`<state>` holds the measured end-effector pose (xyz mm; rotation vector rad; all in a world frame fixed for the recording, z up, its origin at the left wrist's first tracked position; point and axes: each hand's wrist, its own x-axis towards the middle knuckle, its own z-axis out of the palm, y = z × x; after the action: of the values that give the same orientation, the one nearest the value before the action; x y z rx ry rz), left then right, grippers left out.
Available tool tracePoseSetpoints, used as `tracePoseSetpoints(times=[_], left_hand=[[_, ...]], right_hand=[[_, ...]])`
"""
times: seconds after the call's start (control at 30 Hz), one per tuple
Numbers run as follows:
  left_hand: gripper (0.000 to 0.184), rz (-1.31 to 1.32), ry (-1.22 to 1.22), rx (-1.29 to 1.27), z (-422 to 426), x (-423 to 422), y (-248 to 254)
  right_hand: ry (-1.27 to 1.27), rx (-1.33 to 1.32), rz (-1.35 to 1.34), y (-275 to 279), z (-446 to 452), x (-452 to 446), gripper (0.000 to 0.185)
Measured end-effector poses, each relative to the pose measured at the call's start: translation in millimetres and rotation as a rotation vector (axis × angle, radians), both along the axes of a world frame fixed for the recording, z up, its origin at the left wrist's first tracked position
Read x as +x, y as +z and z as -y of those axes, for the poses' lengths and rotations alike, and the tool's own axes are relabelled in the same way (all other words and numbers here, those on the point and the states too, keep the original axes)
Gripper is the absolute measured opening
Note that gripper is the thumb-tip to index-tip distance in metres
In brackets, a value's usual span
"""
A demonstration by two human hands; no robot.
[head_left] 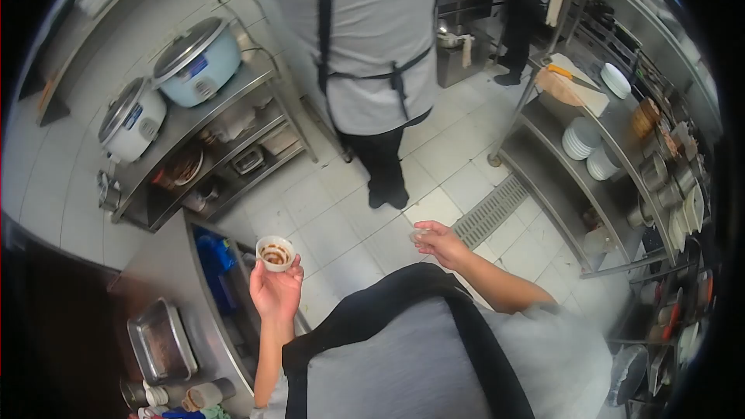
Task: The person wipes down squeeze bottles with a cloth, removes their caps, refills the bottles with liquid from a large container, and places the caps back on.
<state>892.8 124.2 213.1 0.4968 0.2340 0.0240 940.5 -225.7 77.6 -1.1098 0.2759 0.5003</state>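
My left hand [276, 295] holds up a small white sauce cup [275, 253], fingers closed around its sides. Brown smears of sauce show on the inside of the cup. Out to the right, my right hand [441, 245] has its fingertips pinched together on a small, pale, see-through piece [420, 236], too blurred to name. The two hands are apart, both raised in front of my body over the tiled floor.
A person in a grey shirt and apron [380, 46] stands ahead, another farther back right [529, 8]. Rice cookers [198, 62] top a steel shelf at left. A metal tray [162, 341] sits on the near-left counter. Right shelves hold stacked bowls [580, 140]. A drain grate [490, 211] crosses the floor.
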Motion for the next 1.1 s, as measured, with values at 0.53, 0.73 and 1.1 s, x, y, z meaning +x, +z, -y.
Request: tracePoseSetpoints(times=[0.53, 0.73, 1.1], left_hand=[[0.034, -0.182, -0.996, 0.149, 268.9, 219.2, -80.0], [0.038, -0.009, -1.013, 0.184, 342.6, 291.4, -40.0], [0.032, -0.035, -1.108, 0.047, 351.6, 230.9, -25.7]], right_hand=[[-0.711, -1.327, -0.418, -242.4, 302.6, -135.5, 0.048], [-1.134, -1.202, -0.742, -209.2, 301.7, -271.1, 0.043], [-1.048, -1.165, -0.444, -228.6, 329.2, -216.9, 0.062]])
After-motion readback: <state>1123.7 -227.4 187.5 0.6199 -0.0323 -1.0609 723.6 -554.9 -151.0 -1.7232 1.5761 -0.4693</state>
